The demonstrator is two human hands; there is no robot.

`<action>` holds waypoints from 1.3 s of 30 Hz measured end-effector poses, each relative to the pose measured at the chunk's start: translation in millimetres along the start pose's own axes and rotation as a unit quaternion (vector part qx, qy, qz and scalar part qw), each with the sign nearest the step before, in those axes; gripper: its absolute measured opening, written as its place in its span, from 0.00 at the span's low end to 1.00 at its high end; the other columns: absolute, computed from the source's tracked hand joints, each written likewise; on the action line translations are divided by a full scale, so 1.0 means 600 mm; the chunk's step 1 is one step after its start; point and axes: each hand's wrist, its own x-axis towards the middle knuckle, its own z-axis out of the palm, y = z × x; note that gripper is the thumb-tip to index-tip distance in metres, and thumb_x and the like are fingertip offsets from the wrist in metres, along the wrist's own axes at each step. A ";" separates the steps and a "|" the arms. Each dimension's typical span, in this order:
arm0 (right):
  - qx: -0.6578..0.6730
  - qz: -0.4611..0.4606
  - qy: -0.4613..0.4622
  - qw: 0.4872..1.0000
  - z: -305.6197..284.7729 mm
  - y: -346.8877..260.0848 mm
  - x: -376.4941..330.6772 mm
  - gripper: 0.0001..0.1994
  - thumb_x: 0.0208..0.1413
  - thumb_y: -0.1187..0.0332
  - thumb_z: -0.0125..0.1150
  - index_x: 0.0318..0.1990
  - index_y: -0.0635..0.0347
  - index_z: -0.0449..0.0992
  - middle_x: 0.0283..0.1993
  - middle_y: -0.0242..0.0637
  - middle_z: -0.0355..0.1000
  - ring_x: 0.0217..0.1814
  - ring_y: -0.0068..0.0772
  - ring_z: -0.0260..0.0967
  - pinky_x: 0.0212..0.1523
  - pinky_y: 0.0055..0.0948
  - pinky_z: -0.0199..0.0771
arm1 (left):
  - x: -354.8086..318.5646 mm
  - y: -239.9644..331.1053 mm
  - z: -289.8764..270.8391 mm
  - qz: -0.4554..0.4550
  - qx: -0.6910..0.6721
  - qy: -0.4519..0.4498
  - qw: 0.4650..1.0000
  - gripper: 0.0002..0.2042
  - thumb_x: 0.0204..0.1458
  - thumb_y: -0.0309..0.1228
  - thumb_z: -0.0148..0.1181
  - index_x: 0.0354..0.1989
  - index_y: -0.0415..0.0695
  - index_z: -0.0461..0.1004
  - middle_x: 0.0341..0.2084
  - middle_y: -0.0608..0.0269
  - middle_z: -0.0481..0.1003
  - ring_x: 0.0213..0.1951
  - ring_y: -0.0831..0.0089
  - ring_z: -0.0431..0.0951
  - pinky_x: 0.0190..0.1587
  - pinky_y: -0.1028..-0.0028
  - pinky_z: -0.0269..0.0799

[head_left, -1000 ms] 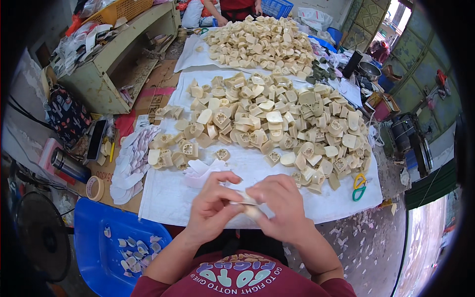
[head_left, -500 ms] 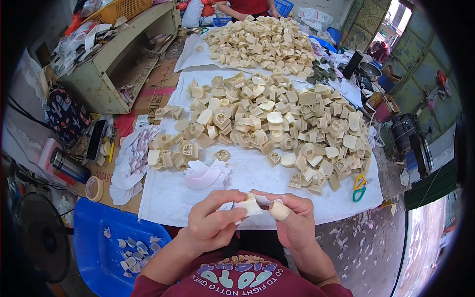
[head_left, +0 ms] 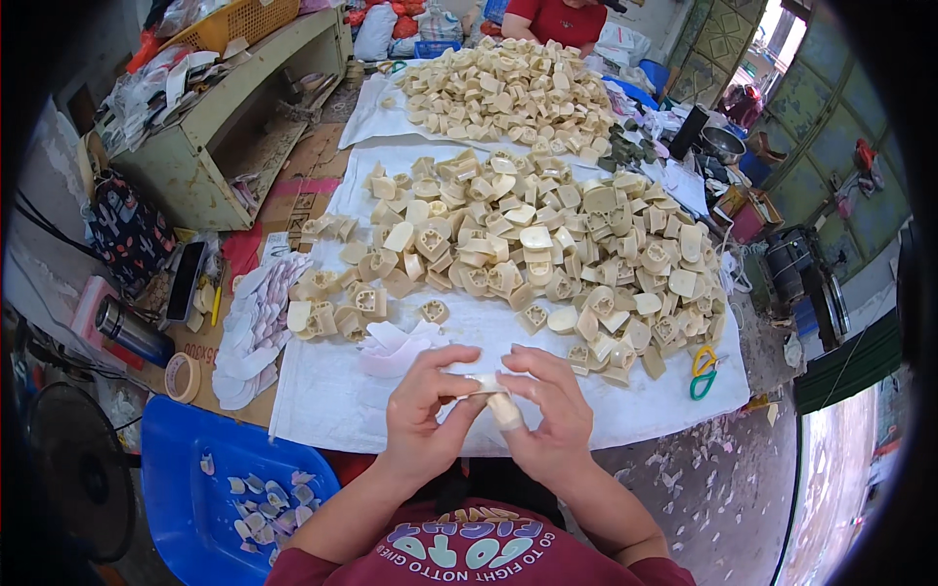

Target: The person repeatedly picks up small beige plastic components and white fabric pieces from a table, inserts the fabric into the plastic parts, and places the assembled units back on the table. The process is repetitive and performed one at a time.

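Just past the near edge of the table, both my hands pinch one small cream shoe heel, partly hidden by the fingers. My left hand grips its left side between thumb and fingers. On the other side my right hand presses it, the thumb wrapped in a pale cover. Beyond my left hand lies a small stack of curved white pieces. A large heap of cream heels spreads over the white cloth, some showing hollow undersides.
Green-and-yellow scissors lie right, another heel heap farther off. White cut pieces and a tape roll are left, above a blue tub holding covered pieces. A co-worker in red sits at the far end.
My hands have come closer together and turned the heel between them. The left fingers now point more forward, and the view has shifted slightly. The co-worker has leaned in.
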 end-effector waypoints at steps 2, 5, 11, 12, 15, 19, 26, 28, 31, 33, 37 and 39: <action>0.038 0.010 -0.002 0.999 0.006 0.006 0.006 0.11 0.41 0.77 0.65 0.36 0.64 0.74 0.43 0.44 0.72 0.49 0.47 0.70 0.49 0.37 0.71 | -0.004 0.006 0.000 -0.089 -0.095 0.023 0.991 0.09 0.46 0.15 0.60 0.36 0.38 0.72 0.41 0.51 0.72 0.38 0.67 0.77 0.36 0.75 0.73; 0.077 0.026 0.000 0.997 0.020 0.020 0.005 0.10 0.41 0.78 0.63 0.33 0.63 0.73 0.42 0.43 0.72 0.49 0.47 0.70 0.49 0.37 0.70 | 0.001 0.002 0.001 -0.172 -0.184 0.019 0.968 0.10 0.45 0.14 0.60 0.35 0.38 0.72 0.43 0.50 0.71 0.39 0.68 0.76 0.37 0.75 0.73; 0.105 0.019 0.012 0.994 0.029 0.040 -0.006 0.09 0.42 0.77 0.62 0.33 0.62 0.71 0.41 0.42 0.73 0.49 0.45 0.69 0.50 0.37 0.69 | 0.005 -0.006 0.010 0.039 0.175 0.009 0.984 0.11 0.43 0.14 0.60 0.35 0.38 0.71 0.41 0.50 0.71 0.36 0.69 0.76 0.33 0.77 0.73; 0.104 0.014 0.011 0.994 0.027 0.043 -0.005 0.09 0.43 0.77 0.62 0.33 0.61 0.71 0.41 0.41 0.73 0.48 0.44 0.69 0.50 0.38 0.68 | 0.003 -0.009 0.012 0.009 0.147 0.003 0.989 0.10 0.44 0.15 0.60 0.35 0.39 0.72 0.41 0.51 0.71 0.36 0.70 0.76 0.32 0.76 0.73; 0.233 0.110 -0.046 0.965 0.020 0.057 -0.009 0.07 0.46 0.75 0.62 0.34 0.60 0.73 0.42 0.39 0.74 0.50 0.44 0.69 0.52 0.39 0.67 | -0.001 -0.014 0.013 -0.153 -0.042 0.004 0.987 0.09 0.47 0.19 0.61 0.37 0.40 0.72 0.42 0.55 0.72 0.36 0.72 0.76 0.32 0.76 0.73; 0.358 0.229 -0.114 0.898 -0.001 0.053 -0.001 0.07 0.48 0.73 0.65 0.35 0.60 0.76 0.46 0.39 0.74 0.59 0.43 0.64 0.59 0.42 0.61 | -0.002 -0.023 -0.017 -0.372 -0.320 -0.003 0.871 0.08 0.51 0.24 0.61 0.39 0.42 0.72 0.43 0.61 0.72 0.36 0.76 0.77 0.34 0.78 0.75; 0.108 0.112 -0.091 0.984 0.002 0.054 -0.006 0.06 0.48 0.75 0.62 0.36 0.58 0.76 0.43 0.35 0.75 0.59 0.45 0.65 0.59 0.42 0.59 | -0.012 -0.025 0.013 -0.233 -0.127 0.021 0.964 0.07 0.51 0.16 0.58 0.37 0.38 0.71 0.44 0.60 0.69 0.40 0.77 0.74 0.38 0.78 0.74; 0.092 0.088 -0.112 0.986 -0.004 0.056 0.000 0.05 0.49 0.75 0.62 0.34 0.58 0.76 0.42 0.34 0.75 0.58 0.44 0.66 0.58 0.42 0.61 | -0.012 -0.026 0.009 -0.222 -0.100 0.011 0.970 0.07 0.51 0.15 0.57 0.37 0.38 0.71 0.44 0.60 0.68 0.37 0.80 0.72 0.36 0.80 0.72; 0.091 0.076 -0.108 0.987 -0.003 0.066 -0.008 0.03 0.49 0.75 0.61 0.32 0.58 0.75 0.41 0.32 0.76 0.57 0.43 0.66 0.57 0.41 0.62 | -0.016 -0.032 0.004 -0.217 -0.079 -0.021 0.973 0.07 0.50 0.15 0.57 0.36 0.37 0.71 0.44 0.60 0.68 0.32 0.84 0.71 0.32 0.83 0.69; 0.115 0.086 -0.081 0.986 0.009 0.067 -0.017 0.03 0.49 0.74 0.62 0.32 0.58 0.75 0.41 0.32 0.76 0.58 0.43 0.65 0.56 0.41 0.62 | -0.014 -0.031 0.001 -0.241 -0.079 -0.036 0.967 0.08 0.50 0.14 0.56 0.36 0.37 0.71 0.45 0.60 0.67 0.41 0.78 0.73 0.39 0.79 0.73; 0.155 0.138 -0.099 0.973 0.002 0.070 -0.012 0.06 0.47 0.74 0.62 0.34 0.55 0.77 0.46 0.35 0.75 0.58 0.45 0.63 0.57 0.41 0.61 | 0.006 -0.020 0.001 0.043 0.249 -0.064 0.966 0.08 0.49 0.16 0.59 0.37 0.39 0.71 0.44 0.54 0.69 0.27 0.76 0.73 0.29 0.78 0.72; 0.126 0.117 -0.047 0.984 0.005 0.067 -0.011 0.06 0.48 0.73 0.62 0.35 0.55 0.78 0.49 0.35 0.74 0.59 0.45 0.62 0.58 0.42 0.60 | -0.003 -0.024 0.011 -0.145 0.035 -0.008 0.989 0.11 0.56 0.25 0.53 0.47 0.42 0.69 0.45 0.52 0.70 0.36 0.65 0.77 0.36 0.71 0.75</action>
